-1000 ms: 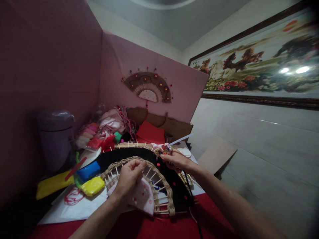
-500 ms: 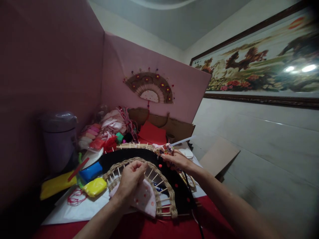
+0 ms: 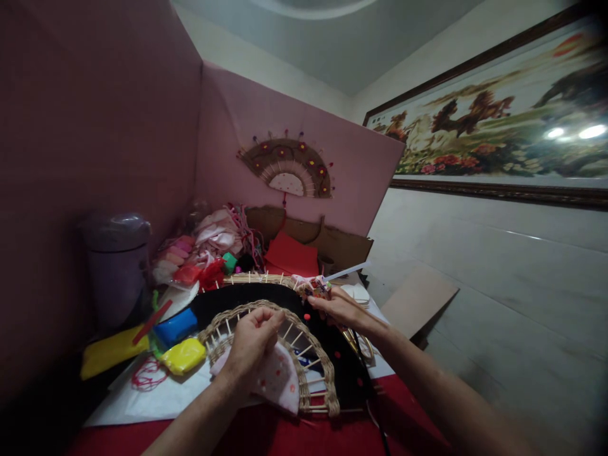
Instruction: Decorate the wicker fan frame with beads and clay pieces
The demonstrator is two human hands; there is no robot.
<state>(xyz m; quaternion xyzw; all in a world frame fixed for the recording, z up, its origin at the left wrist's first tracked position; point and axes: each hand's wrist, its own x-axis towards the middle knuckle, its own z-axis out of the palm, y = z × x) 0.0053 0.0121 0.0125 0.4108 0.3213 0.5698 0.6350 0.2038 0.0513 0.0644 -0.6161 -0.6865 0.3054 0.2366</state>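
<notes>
A woven fan frame [image 3: 331, 380] with light sticks, a black outer band [image 3: 349, 373] and a white spotted half-round cloth [image 3: 285, 383] lies on the table. My left hand [image 3: 256, 335] is closed in a pinch above the white cloth; whatever its fingertips hold is too small to make out. At the band's upper right, my right hand [image 3: 335, 306] has its fingers closed by a small flowered cloth [image 3: 313, 285] and grips it. Red dots sit on the black band.
Yellow [image 3: 184, 356] and blue [image 3: 175, 327] packets lie left, near pink string [image 3: 149, 375]. Behind are pink cloth [image 3: 218, 231], red sheets [image 3: 291, 253] and a lidded purple container [image 3: 118, 272]. A finished-looking fan [image 3: 287, 166] hangs on the pink panel.
The whole view has shifted slightly. My left hand keeps its pinch, and my right hand remains at the flowered cloth, which looks a little more bunched.
</notes>
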